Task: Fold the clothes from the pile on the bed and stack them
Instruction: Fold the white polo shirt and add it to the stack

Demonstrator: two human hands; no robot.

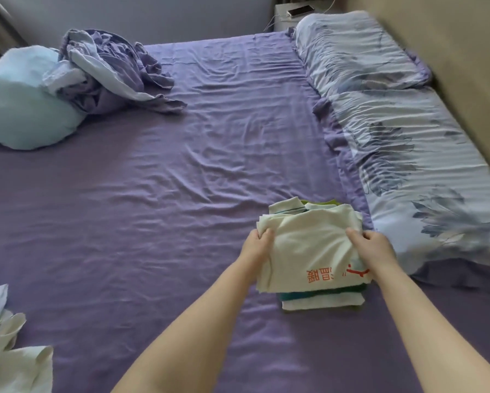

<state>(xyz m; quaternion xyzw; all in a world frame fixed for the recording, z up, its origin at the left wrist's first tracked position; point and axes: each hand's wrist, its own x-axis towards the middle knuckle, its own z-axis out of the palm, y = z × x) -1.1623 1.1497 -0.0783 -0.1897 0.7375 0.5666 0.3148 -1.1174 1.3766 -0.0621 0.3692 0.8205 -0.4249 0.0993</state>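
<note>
Hands first: we see the left hand [257, 243] pinching the left edge of the folded cream shirt [309, 245], thumb on top, fingers curled under the fabric. Right hand [375, 246] grips the shirt's right edge the same way, thumb over, fingers tucked beneath. Both forearms stretch forward from the bottom of the view, bare, roughly parallel. The shirt, red print facing us upside down, sits on top of the stack of folded clothes [320, 300], near the floral pillow [414, 177] on the purple bedsheet [167, 194]. We note unfolded white clothes [8, 353] at bottom left, a crumpled purple blanket [110, 72] far left, touching a light blue pillow [19, 103].
</note>
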